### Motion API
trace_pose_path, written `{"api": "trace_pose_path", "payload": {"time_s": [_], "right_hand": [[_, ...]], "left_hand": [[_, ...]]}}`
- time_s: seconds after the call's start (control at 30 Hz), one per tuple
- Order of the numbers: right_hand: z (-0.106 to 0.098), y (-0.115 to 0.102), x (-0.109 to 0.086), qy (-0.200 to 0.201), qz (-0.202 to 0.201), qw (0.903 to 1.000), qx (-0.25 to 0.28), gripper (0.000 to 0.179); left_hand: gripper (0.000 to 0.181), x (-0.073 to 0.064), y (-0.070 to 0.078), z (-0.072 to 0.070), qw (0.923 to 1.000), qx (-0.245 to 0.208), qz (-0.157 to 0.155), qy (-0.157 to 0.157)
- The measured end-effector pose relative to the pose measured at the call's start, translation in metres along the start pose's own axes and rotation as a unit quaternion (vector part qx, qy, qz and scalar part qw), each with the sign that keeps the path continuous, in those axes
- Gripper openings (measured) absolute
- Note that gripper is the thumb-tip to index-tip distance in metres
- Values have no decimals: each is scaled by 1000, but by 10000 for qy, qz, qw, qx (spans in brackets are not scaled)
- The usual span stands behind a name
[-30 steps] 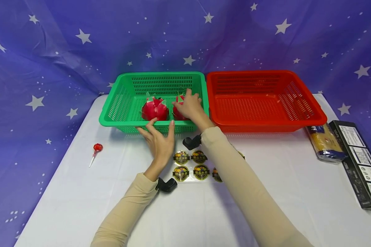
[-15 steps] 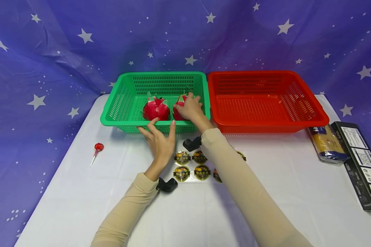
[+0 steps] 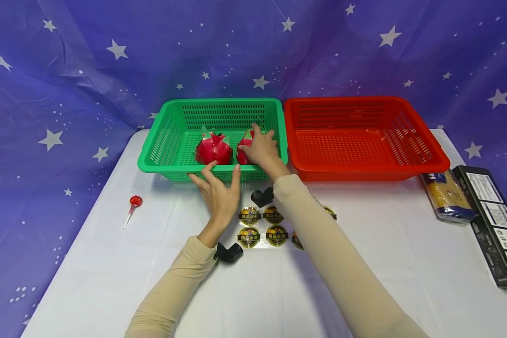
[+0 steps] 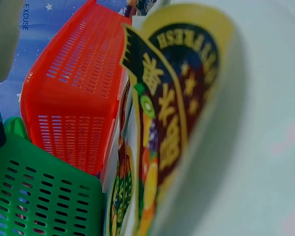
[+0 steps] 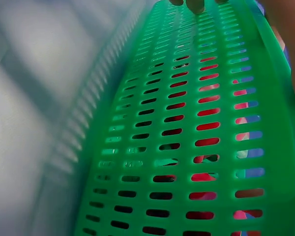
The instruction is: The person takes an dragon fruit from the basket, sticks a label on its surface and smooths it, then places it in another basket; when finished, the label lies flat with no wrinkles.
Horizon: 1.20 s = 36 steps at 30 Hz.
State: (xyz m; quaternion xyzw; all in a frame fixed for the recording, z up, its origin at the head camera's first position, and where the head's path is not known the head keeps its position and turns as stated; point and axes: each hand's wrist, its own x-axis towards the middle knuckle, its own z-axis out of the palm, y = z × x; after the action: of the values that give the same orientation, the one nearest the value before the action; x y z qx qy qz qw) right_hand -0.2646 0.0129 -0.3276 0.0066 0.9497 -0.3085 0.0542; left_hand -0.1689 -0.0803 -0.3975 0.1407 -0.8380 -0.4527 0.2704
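A green basket holds two dragon fruits, a left dragon fruit and a right dragon fruit. My right hand reaches over the near rim and grips the right dragon fruit, hiding much of it. My left hand touches the basket's near rim with spread fingers. Round fruit labels lie on a clear sheet below the basket, partly covered by my right sleeve. Up close in the left wrist view, a label stands curled. Red skin shows through the slotted basket wall in the right wrist view.
A red basket stands against the green one's right side. At the left lies a red lollipop. A yellow packet and a black box lie along the right edge. A starry curtain hangs behind.
The right hand's fingers have shifted slightly on the right dragon fruit. The left hand stays at the rim. The whole view has moved a little.
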Motion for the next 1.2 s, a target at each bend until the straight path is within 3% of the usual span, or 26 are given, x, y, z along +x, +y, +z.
{"api": "trace_pose_path", "payload": {"time_s": [0.2, 0.43, 0.97, 1.2], "right_hand": [[0, 2, 1, -259, -161, 9990, -342, 58], [0, 4, 1, -334, -277, 9987, -281, 43], [-3, 10, 2, -277, -340, 9953, 865, 38], [-6, 10, 1, 52, -399, 9874, 1529, 38]], "left_hand": [[66, -1, -1, 0, 10000, 50, -15, -12], [66, -1, -1, -1, 10000, 51, -15, 16], [66, -1, 0, -2, 10000, 19, -33, -17], [66, 1, -2, -2, 10000, 58, 50, 30]]}}
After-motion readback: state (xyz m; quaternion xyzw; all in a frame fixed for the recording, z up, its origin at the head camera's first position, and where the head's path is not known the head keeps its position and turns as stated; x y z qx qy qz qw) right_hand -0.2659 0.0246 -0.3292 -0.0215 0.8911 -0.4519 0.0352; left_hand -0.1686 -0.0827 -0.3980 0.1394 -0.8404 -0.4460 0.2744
